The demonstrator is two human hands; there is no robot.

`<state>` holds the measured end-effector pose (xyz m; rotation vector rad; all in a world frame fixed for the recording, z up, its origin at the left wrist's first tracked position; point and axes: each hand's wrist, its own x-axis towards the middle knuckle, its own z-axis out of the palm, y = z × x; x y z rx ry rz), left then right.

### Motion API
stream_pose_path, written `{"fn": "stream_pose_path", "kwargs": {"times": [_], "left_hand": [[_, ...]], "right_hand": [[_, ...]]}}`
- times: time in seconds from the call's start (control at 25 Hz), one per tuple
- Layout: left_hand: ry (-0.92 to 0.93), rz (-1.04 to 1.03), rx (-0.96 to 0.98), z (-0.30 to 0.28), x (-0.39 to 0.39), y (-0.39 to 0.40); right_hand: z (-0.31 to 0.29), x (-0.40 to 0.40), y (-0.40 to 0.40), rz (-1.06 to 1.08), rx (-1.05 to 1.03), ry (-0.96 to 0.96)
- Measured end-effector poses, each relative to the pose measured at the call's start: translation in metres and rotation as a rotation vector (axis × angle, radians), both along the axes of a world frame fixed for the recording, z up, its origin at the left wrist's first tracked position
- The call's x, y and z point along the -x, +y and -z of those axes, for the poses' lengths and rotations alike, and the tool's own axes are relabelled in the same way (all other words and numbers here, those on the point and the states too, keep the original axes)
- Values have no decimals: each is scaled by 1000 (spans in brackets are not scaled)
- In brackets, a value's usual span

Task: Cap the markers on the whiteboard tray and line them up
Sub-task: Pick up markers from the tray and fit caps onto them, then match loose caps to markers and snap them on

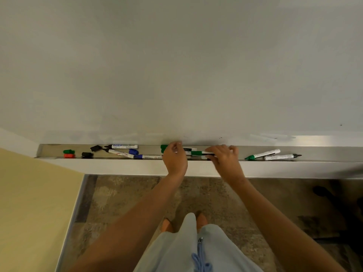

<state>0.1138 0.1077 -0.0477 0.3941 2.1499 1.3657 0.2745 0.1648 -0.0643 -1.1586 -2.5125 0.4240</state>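
Observation:
A metal whiteboard tray (324, 152) runs across the view. My left hand (174, 159) is pinched on a green-capped marker (163, 147) lying at the back of the tray, whose white barrel shows between my hands. My right hand (225, 157) grips the right end of a second green marker (197, 153) lying just in front of it. On the left lie two uncapped black-tipped markers (122, 146) (118, 153) and a blue marker (148, 156). On the right lie an uncapped green marker (262, 154) and an uncapped black marker (280, 157).
Loose caps sit at the tray's left end: green (68, 151), red (69, 155), two black (87, 154) (95, 148) and one blue (133, 151). The whiteboard (176, 65) rises behind. A yellow wall (29, 203) is at left, with patterned floor (127, 193) below.

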Motion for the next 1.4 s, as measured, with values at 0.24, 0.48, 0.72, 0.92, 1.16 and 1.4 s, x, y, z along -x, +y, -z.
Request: {"fn": "stream_pose_path", "kwargs": {"times": [0.24, 0.48, 0.72, 0.92, 1.16, 1.4], "left_hand": [[31, -63, -34, 2, 23, -15], [53, -36, -46, 6, 29, -22], [48, 9, -46, 8, 26, -20], [78, 57, -58, 8, 24, -22], [109, 11, -90, 10, 48, -39], [170, -95, -84, 14, 98, -67]], "right_hand": [[10, -26, 30, 9, -118, -47], [4, -90, 34, 188, -83, 17], [-7, -124, 43, 228, -65, -221], [-10, -107, 54, 284, -6, -352], [-10, -80, 41, 246, -170, -181], [-14, -1, 0, 136, -294, 101]]}}
